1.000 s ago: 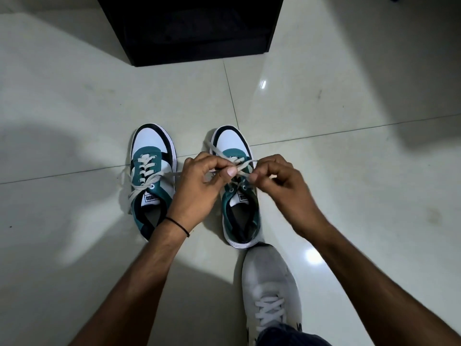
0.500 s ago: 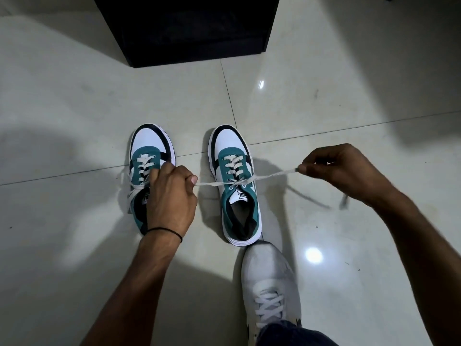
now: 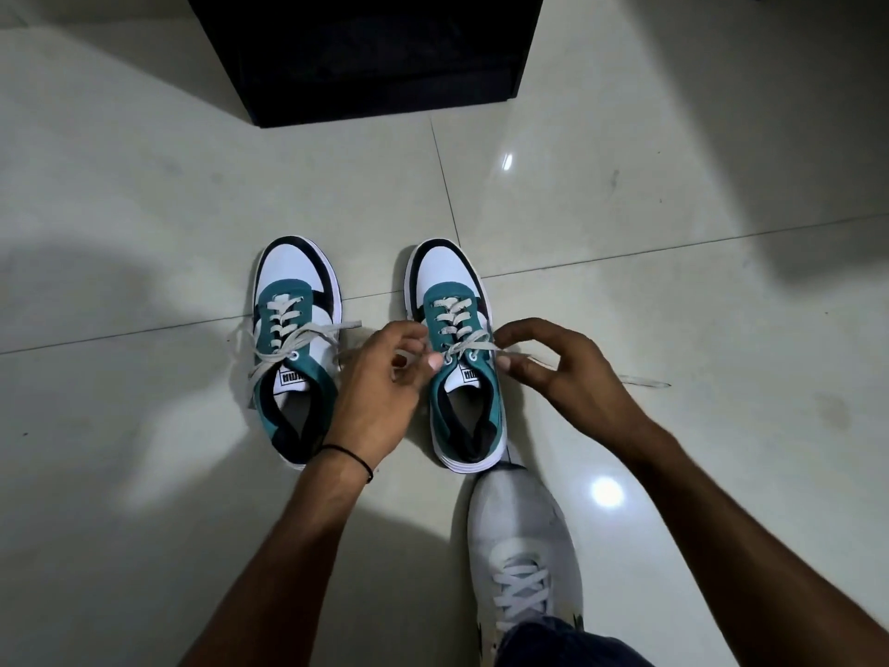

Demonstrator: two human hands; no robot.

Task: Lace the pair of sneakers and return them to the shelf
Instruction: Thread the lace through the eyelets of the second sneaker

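Two white, teal and black sneakers stand side by side on the floor, toes pointing away from me. The left sneaker (image 3: 293, 349) is laced, its loose ends draped over its sides. The right sneaker (image 3: 457, 358) has its white lace (image 3: 462, 346) crossed up to the top eyelets. My left hand (image 3: 380, 397) pinches the lace's left end beside the tongue. My right hand (image 3: 563, 373) pinches the right end close to the top eyelet, and that end trails out to the right on the floor.
A black shelf unit (image 3: 365, 55) stands on the floor straight ahead beyond the sneakers. My own foot in a grey-white shoe (image 3: 522, 551) sits just behind the right sneaker's heel. Glossy pale floor tiles (image 3: 673, 233) surround everything.
Both hands had pulled the lace ends wide apart; now they have come back in to the right sneaker's top eyelets, and the lace has slackened.
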